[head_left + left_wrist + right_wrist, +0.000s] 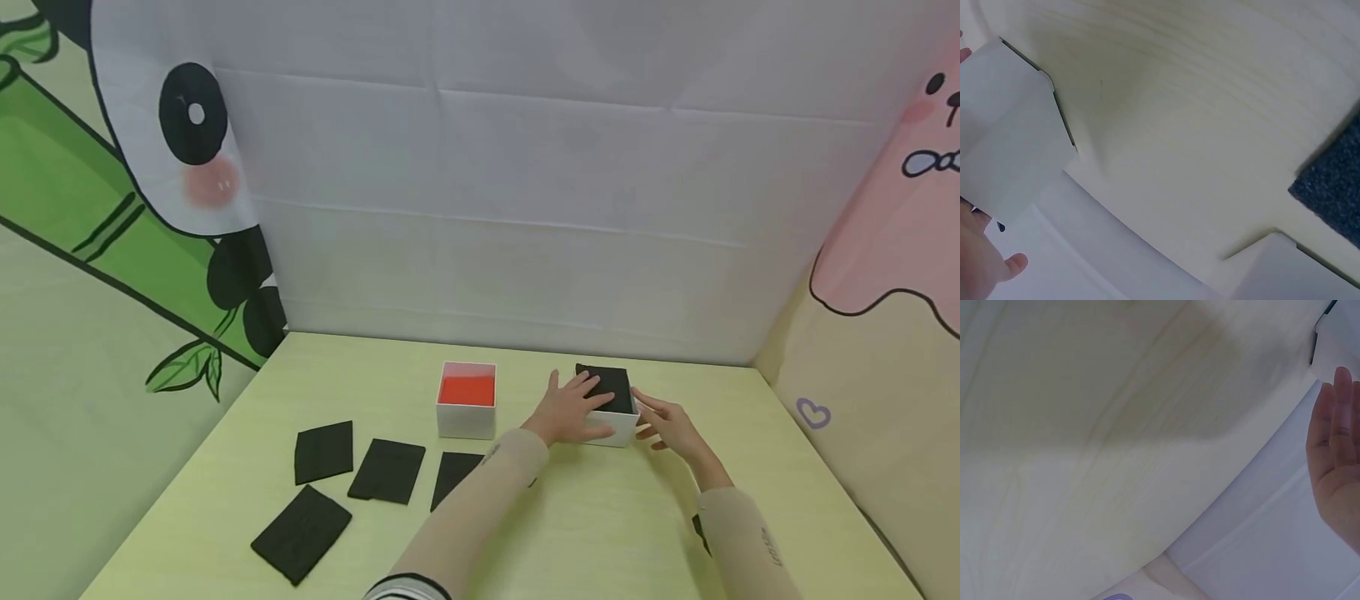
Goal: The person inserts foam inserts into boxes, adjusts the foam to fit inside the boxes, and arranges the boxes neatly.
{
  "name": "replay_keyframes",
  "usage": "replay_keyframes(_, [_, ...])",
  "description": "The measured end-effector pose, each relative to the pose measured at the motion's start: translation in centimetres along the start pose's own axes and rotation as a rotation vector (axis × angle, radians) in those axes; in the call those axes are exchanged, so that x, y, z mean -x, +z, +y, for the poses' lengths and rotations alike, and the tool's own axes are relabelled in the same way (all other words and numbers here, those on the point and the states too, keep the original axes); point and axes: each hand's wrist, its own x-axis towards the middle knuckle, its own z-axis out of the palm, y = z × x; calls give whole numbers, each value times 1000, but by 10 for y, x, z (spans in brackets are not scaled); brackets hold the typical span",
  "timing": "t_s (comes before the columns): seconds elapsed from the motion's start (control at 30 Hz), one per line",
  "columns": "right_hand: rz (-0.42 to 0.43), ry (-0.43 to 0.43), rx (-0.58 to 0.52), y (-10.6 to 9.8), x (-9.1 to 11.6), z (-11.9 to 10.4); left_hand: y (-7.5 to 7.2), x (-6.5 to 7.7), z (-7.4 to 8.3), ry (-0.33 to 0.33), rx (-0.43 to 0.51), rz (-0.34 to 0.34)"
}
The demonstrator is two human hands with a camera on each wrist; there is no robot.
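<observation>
A white box (617, 429) stands at the right of the table, with a black foam sheet (617, 383) at its open top. My left hand (568, 412) rests on the sheet and the box's left front edge, fingers spread. Beside the box's right wall is my right hand (670, 427), its fingers extended and the tips close to the corner; actual contact is unclear. The left wrist view shows the box's side wall (1019, 134) and part of the left hand (982, 265). In the right wrist view, the right hand's fingers (1335, 434) look nearly straight near the box.
Left of my hands stands another white box (467, 422) with an orange-red piece (467, 391) inside. Several black foam sheets (302, 533) lie on the table at the left, one partly behind my left sleeve. A white cloth wall (525, 283) borders the table's back edge.
</observation>
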Motion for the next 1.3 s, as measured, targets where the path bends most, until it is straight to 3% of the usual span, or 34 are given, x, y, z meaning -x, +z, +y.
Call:
replay_keyframes(0.23, [1,8,1,0,0,0,3,-4,2,-2,28,20])
replay_keyframes(0.67, [9,12,-11,0,0,1,1,-13,-1,-19,-45,66])
replay_keyframes(0.97, [7,12,-23,1,0,1,3,-15,-1,-18,-6,21])
replay_keyframes(1.3, [13,8,-20,1,-1,4,5,-19,-1,18,-57,-34])
